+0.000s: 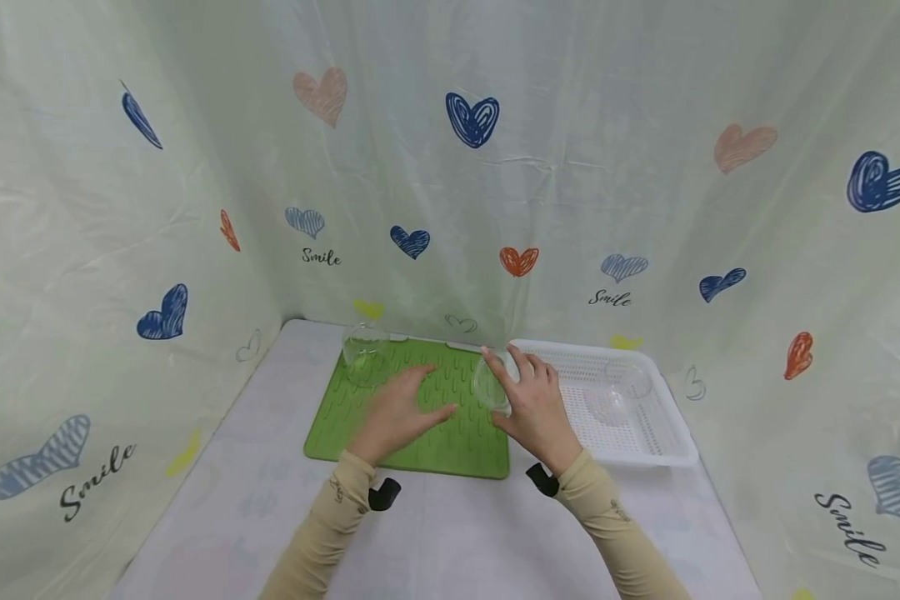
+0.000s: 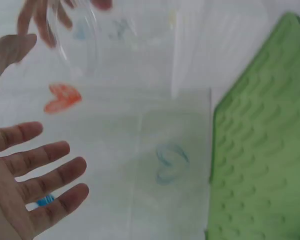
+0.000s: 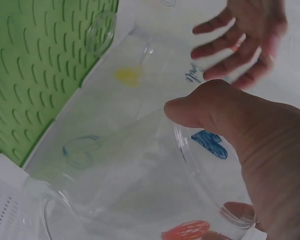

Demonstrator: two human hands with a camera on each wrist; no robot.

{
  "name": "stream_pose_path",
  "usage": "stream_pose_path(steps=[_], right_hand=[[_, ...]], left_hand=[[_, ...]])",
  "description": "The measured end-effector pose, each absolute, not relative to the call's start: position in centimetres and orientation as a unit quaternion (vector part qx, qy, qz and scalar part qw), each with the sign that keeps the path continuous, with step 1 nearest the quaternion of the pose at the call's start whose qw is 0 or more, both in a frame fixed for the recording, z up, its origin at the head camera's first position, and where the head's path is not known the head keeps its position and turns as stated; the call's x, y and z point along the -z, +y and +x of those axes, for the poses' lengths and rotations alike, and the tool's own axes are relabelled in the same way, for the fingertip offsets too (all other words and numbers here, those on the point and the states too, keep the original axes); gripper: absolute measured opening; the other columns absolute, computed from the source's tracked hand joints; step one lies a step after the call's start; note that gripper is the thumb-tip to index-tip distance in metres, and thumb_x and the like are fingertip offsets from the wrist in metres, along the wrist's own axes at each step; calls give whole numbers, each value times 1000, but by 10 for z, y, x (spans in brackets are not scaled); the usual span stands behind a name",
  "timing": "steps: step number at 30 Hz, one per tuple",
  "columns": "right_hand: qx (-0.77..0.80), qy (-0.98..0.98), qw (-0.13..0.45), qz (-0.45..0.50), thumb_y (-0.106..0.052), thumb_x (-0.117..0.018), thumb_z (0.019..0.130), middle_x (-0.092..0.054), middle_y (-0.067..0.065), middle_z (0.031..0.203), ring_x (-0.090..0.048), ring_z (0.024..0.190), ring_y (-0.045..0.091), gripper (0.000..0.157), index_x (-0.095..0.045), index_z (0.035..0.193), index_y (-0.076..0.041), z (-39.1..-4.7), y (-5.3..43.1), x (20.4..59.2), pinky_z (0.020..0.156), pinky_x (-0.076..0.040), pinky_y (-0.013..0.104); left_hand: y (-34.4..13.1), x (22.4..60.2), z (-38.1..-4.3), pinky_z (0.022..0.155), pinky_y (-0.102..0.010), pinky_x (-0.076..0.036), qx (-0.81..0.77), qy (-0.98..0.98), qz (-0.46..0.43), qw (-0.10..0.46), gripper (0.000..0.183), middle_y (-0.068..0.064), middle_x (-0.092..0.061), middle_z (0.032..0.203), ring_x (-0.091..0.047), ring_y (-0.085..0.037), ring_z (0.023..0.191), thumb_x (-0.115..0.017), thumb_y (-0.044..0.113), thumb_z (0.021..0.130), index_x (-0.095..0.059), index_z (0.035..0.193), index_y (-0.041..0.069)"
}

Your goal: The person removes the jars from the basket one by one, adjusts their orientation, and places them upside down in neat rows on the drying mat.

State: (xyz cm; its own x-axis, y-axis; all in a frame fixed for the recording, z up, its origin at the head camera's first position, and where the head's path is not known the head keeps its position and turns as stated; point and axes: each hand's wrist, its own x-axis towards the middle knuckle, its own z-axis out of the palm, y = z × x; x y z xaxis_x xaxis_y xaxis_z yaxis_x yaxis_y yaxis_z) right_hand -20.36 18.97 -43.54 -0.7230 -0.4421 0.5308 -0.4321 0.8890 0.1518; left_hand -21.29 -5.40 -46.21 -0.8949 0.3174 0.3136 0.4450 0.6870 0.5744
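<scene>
My right hand [image 1: 536,408] grips a clear glass cup [image 1: 487,387] above the right part of the green drying mat [image 1: 450,454]. In the right wrist view, the thumb presses near the rim of this cup [image 3: 125,185], and fingertips show through the glass on the far side. The left hand [image 1: 397,414] hovers over the mat with fingers spread and nothing in them, its palm facing the held cup. A second clear glass [image 1: 366,357] stands on the mat's back left corner.
A white perforated basket [image 1: 675,425] sits right of the mat, and a clear glass [image 1: 621,392] is inside it. The white table [image 1: 450,533] runs toward me. A curtain printed with hearts [image 1: 555,167] encloses the back and sides.
</scene>
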Motion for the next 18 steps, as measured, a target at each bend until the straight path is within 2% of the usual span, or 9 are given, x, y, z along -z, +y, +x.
stream_pose_path(steps=[3, 8, 13, 18], right_hand=[[28, -923, 297, 244, -37, -90, 59, -46, 19, 141, -51, 116, 42, 112, -28, 152, -30, -201, 184, 438, 88, -47, 58], [81, -910, 316, 256, -29, -91, 55, -46, 19, 141, -50, 117, 43, 114, -30, 152, -30, -195, 175, 441, 89, -45, 54], [128, -900, 328, 256, -30, -93, 53, -47, 19, 138, -49, 118, 43, 114, -33, 150, -32, -191, 167, 441, 94, -44, 53], [133, -896, 334, 260, -30, -93, 56, -46, 18, 139, -48, 119, 42, 108, -36, 148, -32, -191, 161, 440, 99, -41, 55]], left_hand=[[-37, 456, -211, 106, -49, -43, 349, -900, -245, 88, 89, -9, -44, 148, -45, -30, 134, -70, 57, 80, -35, 149, 14], [-21, 461, -212, 106, -54, -41, 370, -889, -263, 59, 102, -8, -31, 156, -37, -31, 140, -69, 62, 78, -18, 155, 19], [-16, 468, -214, 108, -55, -39, 399, -878, -262, 29, 105, -7, -25, 159, -32, -31, 142, -68, 64, 77, -13, 155, 21], [-11, 475, -217, 109, -58, -36, 434, -861, -264, 1, 106, -5, -17, 161, -26, -32, 145, -68, 64, 78, -7, 156, 27]])
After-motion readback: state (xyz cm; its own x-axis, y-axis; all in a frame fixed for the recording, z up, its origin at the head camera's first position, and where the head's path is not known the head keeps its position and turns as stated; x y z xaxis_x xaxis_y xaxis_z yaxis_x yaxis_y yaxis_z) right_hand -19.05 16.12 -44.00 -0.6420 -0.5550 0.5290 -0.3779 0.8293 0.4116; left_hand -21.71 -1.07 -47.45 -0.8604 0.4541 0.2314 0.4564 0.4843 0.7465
